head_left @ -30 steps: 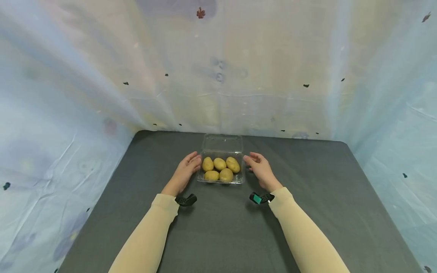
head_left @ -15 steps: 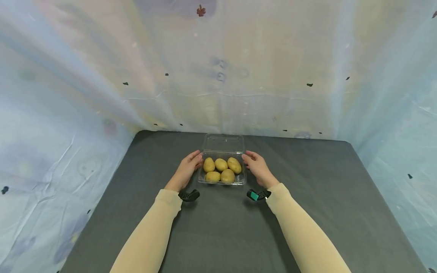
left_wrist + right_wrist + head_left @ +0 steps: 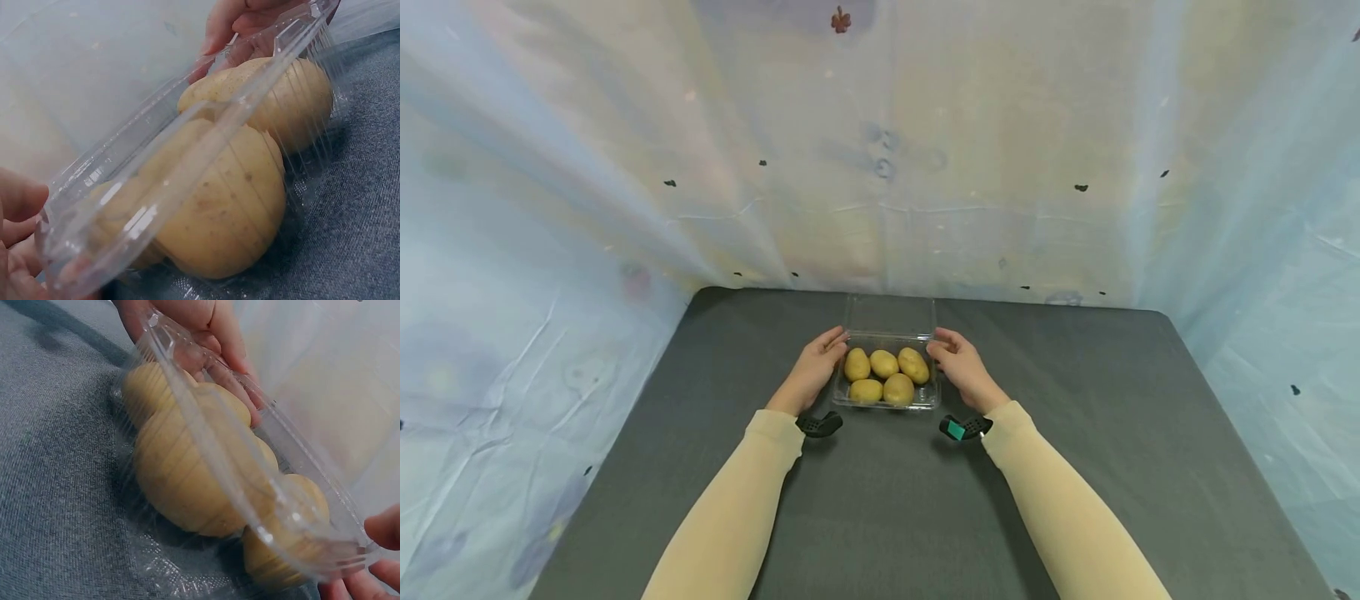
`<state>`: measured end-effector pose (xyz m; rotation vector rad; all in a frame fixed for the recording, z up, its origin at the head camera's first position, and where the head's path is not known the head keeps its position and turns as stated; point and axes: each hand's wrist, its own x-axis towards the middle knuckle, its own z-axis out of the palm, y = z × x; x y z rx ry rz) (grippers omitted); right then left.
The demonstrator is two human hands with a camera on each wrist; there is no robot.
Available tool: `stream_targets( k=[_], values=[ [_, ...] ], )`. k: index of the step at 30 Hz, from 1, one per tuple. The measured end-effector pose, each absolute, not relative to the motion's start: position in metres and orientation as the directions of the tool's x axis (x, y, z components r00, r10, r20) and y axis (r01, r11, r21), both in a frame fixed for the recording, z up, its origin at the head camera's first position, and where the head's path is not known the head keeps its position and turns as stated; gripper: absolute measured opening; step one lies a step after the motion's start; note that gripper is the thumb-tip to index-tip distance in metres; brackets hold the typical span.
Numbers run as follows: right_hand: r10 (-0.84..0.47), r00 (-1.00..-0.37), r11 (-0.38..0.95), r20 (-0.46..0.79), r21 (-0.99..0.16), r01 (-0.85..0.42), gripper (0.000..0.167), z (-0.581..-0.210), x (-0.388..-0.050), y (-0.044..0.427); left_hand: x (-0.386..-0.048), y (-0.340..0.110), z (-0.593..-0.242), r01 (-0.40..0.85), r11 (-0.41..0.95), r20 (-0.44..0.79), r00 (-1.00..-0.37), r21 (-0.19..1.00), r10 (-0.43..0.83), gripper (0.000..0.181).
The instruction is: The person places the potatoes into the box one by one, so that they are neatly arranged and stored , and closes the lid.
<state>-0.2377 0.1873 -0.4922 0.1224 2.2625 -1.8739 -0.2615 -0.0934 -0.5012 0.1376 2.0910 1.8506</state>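
A clear plastic clamshell container [image 3: 886, 407] sits on the dark table, with its lid [image 3: 891, 315] flipped open toward the back. Several yellowish potatoes [image 3: 898, 389] lie inside it in two rows. At the container's left side, my left hand [image 3: 812, 367] grips the rim; the left wrist view shows the thumb [image 3: 24, 195] above the edge and fingers beneath. My right hand [image 3: 964, 367] pinches the opposite rim, its thumb [image 3: 384, 526] on top and fingertips seen below the edge in the right wrist view.
A dark grey cloth covers the table [image 3: 880, 517]. Pale plastic sheeting [image 3: 985, 150] hangs behind the table's back edge and along both sides. Each wrist carries a black camera band, such as the left one [image 3: 820, 425].
Both hands have moved inward from beside the container and now grip its left and right rims. The container and potatoes look almost unmoved.
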Motion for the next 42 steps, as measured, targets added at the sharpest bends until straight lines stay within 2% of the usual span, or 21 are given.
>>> stream_targets(
  k=[10,21,29,33,37,42],
  values=[
    [-0.020,-0.989,0.205,-0.148,-0.969,0.141,0.049,-0.491,-0.240,0.186,-0.266,-0.091,-0.500,-0.130,0.134,-0.161,-0.953,0.982,0.256,0.052],
    [-0.036,-0.996,0.227,-0.082,-0.971,0.071,0.045,-0.483,-0.232,0.191,-0.259,-0.096,-0.492,-0.095,0.061,-0.109,-0.950,0.994,0.294,0.056],
    [-0.066,-0.995,0.262,-0.080,-0.963,0.060,0.048,-0.476,-0.223,0.196,-0.247,-0.104,-0.466,-0.141,-0.014,-0.123,-0.903,0.990,0.411,0.065],
    [-0.093,-0.992,0.270,-0.080,-0.961,0.052,0.052,-0.474,-0.221,0.199,-0.240,-0.108,-0.455,-0.145,-0.009,-0.125,-0.884,0.989,0.451,0.068],
    [-0.120,-0.990,0.233,-0.079,-0.971,0.050,0.051,-0.474,-0.218,0.202,-0.237,-0.109,-0.454,-0.152,0.010,-0.140,-0.877,0.988,0.459,0.070],
    [-0.136,-0.986,0.151,-0.099,-0.985,0.078,0.052,-0.473,-0.212,0.204,-0.241,-0.109,-0.468,-0.171,0.021,-0.163,-0.883,0.985,0.440,0.073]
  ],
)
